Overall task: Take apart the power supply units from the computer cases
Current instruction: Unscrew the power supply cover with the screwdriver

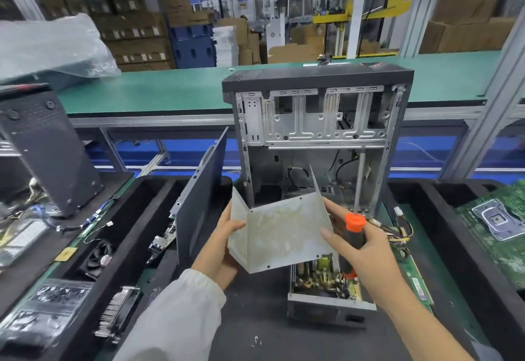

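Observation:
A bent grey metal cover [279, 234] of the power supply is lifted above the open power supply unit [326, 289], whose circuit board and parts show beneath. My left hand [224, 242] grips the cover's left edge. My right hand [360, 250] holds a screwdriver [353, 242] with an orange and black handle, shaft pointing up, while its fingers touch the cover's right edge. An open computer case [315, 139] stands upright behind, side panel off.
A black side panel [199, 204] leans left of the case. Black foam trays [136, 218] hold a fan, cables and cards at left. A green motherboard [500, 227] lies at right. Small screws [255, 340] lie on the mat. A second case [48, 150] stands far left.

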